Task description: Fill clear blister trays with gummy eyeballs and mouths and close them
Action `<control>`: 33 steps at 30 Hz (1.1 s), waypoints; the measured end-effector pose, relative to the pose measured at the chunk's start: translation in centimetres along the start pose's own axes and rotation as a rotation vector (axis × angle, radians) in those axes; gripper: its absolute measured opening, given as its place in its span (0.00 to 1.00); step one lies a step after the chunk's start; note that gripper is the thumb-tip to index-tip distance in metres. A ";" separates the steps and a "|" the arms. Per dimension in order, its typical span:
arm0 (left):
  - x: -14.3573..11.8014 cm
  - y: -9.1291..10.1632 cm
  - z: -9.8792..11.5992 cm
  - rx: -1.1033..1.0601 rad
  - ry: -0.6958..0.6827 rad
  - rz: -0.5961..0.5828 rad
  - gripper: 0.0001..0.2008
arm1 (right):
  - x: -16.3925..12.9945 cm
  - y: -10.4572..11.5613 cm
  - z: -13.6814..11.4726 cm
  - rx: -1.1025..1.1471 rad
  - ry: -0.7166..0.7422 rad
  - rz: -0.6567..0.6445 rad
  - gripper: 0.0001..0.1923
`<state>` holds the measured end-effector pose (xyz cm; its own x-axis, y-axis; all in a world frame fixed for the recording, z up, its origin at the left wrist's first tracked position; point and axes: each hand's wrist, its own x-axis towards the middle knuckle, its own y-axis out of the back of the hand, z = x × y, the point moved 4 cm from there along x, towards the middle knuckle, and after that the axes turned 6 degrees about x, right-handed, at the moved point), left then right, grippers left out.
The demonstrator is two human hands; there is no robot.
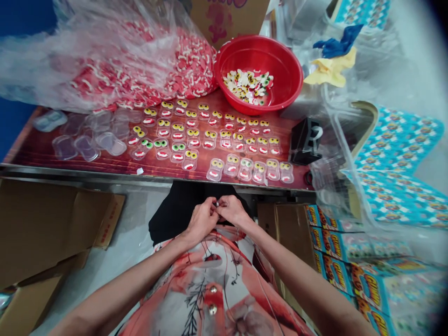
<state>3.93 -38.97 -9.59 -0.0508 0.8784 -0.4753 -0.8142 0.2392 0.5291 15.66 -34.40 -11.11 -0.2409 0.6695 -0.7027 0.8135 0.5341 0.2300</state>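
Over the lap, below the table's front edge, my left hand (203,216) and my right hand (231,210) meet with their fingertips pinched together. A tiny pale spot shows between the fingers, too small to name. In front of them on the table lie rows of clear plastic trays, such as this tray (214,170), each with a pair of gummy eyes and a red-and-white gummy mouth. Most eyes are yellow, a few green. At the left are clear trays without candy (86,147), some overlapping.
A red basin (294,79) with gummy eyes stands at the back, beside a large clear bag (140,60) of red-and-white gummies. A black box (301,142) is at the table's right. Printed blue sheets (402,144) and packed gummy boxes (336,275) lie right; cardboard (52,224) lies left.
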 end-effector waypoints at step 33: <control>-0.3 0.3 -0.7 -0.026 0.004 0.019 0.21 | 0.0 0.5 -0.2 -0.057 0.059 -0.136 0.08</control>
<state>3.31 -39.50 -9.79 -0.0692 0.8809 -0.4682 -0.8280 0.2111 0.5195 15.92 -34.06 -10.83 -0.3789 0.6169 -0.6898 0.7402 0.6495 0.1743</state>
